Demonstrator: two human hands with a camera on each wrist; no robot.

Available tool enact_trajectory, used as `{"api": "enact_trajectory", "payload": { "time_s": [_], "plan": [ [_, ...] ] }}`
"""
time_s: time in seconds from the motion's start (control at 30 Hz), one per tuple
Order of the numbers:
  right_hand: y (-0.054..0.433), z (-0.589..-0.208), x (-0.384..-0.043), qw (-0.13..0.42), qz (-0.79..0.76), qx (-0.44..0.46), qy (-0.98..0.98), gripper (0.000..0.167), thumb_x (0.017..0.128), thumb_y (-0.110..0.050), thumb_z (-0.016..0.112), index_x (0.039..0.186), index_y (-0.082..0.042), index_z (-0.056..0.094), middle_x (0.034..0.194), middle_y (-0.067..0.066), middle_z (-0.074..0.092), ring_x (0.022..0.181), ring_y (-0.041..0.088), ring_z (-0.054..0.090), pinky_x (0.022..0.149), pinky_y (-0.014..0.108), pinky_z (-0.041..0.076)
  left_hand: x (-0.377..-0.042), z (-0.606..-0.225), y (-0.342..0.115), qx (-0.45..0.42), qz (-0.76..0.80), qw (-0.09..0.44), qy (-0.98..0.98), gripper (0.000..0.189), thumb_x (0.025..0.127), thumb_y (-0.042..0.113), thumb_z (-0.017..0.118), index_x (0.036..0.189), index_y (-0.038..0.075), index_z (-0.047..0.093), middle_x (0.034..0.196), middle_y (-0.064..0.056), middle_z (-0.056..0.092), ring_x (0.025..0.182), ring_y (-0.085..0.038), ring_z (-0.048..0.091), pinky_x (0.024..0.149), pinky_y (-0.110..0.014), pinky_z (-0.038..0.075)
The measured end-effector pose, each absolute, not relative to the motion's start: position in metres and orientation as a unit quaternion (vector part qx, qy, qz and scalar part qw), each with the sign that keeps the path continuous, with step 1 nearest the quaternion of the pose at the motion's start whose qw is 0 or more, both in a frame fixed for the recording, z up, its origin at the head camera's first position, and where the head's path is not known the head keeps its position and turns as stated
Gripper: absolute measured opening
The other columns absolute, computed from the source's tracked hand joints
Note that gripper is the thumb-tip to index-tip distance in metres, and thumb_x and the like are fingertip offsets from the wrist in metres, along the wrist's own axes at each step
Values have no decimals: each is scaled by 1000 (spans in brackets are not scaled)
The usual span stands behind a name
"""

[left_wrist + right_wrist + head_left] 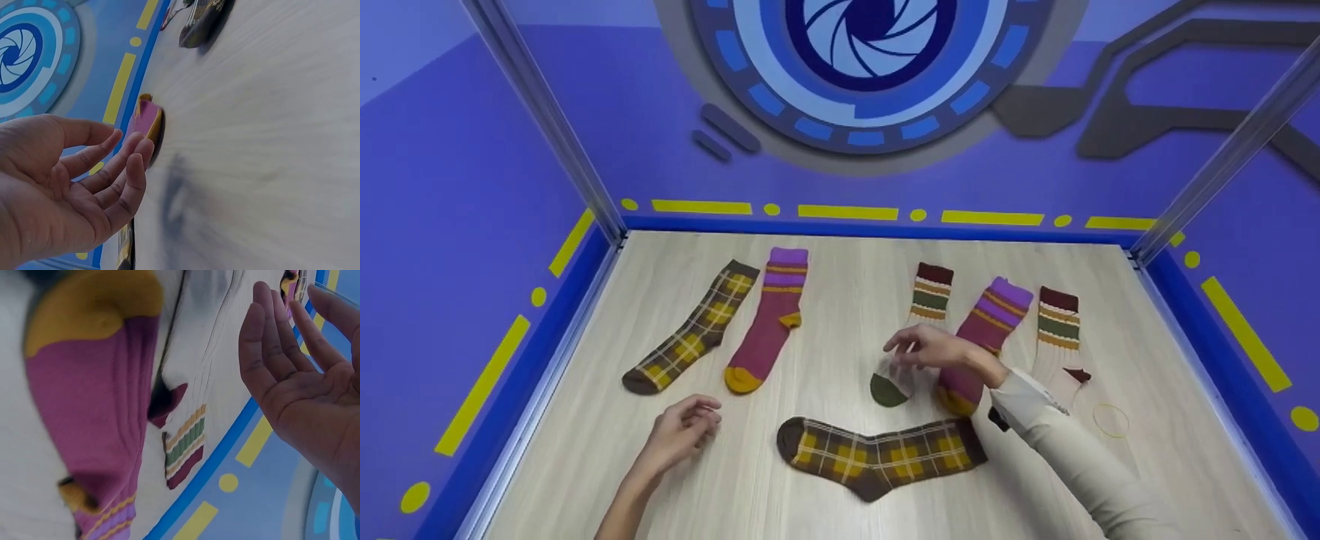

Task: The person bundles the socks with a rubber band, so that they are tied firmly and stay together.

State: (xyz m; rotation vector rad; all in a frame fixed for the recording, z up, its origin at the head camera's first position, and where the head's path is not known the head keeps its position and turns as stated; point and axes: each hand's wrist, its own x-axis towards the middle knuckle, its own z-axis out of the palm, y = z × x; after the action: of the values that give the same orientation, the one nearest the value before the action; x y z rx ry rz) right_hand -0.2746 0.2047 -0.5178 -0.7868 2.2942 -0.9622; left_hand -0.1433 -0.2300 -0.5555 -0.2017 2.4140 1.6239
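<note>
My left hand hovers over the left front of the table, fingers loosely bent, holding nothing. Nearest to it are a brown-yellow plaid sock and a maroon-purple sock with mustard toe. My right hand, also holding nothing, hangs above a cream striped sock with green toe, hiding its middle. Beside that lies a second maroon-purple sock, partly under the wrist. Further right is another cream striped sock. A second plaid sock lies sideways in front.
A thin yellow rubber band lies at the right of the wooden table. Blue-purple panels stand behind and on both sides, with metal posts at the corners.
</note>
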Motion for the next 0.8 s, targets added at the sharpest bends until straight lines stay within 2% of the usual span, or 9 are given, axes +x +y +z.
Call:
{"api": "enact_trajectory", "payload": {
  "time_s": [0.27,0.4,0.5,0.67,0.73,0.8],
  "plan": [
    [178,-527,-298,234,-377,-282,851,31,100,-5,60,127,9,64,104,25,71,86,40,69,72,40,61,-143,-558,-249,-112,563,94,814,24,98,5,63,121,-2,64,96,-10,71,79,-14,64,62,-25,51],
    [162,-532,-308,228,-388,-264,853,32,100,-5,60,128,9,64,104,25,71,87,37,69,77,52,60,-144,-562,-255,-127,563,88,812,24,100,3,60,123,-3,62,97,-11,72,81,-16,66,62,-25,52],
    [149,-534,-314,224,-392,-256,855,32,99,-4,60,128,9,64,106,26,71,85,27,68,80,54,59,-145,-566,-258,-138,565,88,808,26,100,4,59,125,-4,60,96,-10,73,80,-16,67,61,-26,52],
    [124,-540,-326,212,-400,-255,855,32,98,-3,58,127,9,64,108,27,71,79,10,60,69,28,57,-146,-570,-267,-167,575,90,796,31,101,7,60,130,-3,56,93,-7,72,78,-15,66,60,-24,52],
    [111,-542,-329,209,-407,-254,852,32,98,-2,57,127,8,64,108,27,72,79,8,60,65,20,51,-147,-571,-271,-178,577,88,792,34,101,8,60,133,-3,53,92,-5,72,78,-13,66,60,-24,51],
    [98,-544,-330,203,-414,-257,849,32,98,-3,57,127,8,65,109,27,72,82,12,63,64,16,48,-147,-572,-275,-189,575,84,792,36,101,7,58,136,-1,52,92,-4,71,77,-12,66,60,-23,51]
  ]
}}
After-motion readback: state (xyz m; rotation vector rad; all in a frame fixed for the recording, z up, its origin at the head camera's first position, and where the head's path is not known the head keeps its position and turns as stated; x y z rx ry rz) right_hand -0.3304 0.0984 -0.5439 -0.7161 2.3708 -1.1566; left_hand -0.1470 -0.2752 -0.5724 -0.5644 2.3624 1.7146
